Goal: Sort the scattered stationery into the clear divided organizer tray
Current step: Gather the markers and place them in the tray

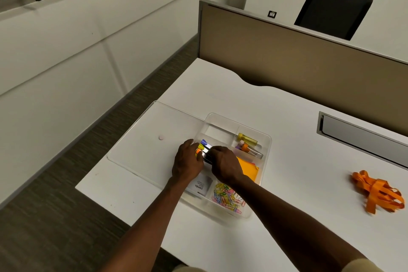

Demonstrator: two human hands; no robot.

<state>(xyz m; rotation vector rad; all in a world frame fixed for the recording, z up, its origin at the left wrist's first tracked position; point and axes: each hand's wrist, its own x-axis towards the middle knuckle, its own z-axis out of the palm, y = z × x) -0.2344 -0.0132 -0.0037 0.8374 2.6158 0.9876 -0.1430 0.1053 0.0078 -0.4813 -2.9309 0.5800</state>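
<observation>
Markers [204, 149]: a bundle with blue, yellow and orange caps, lying in the left compartment of the clear organizer tray [267, 139], long axis running near-to-far, caps pointed away and left. Left hand [187, 162]: palm down, fingers curled against the capped ends. Right hand [225, 164]: arched over the barrels, fingers closed around them, apparently gripping. Paper clips [227, 197]: in the near compartment.

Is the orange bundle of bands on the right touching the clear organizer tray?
Apart. In the head view, the orange bundle of bands lies alone on the white desk, far right of the clear organizer tray, with bare desk surface plainly visible between them.
</observation>
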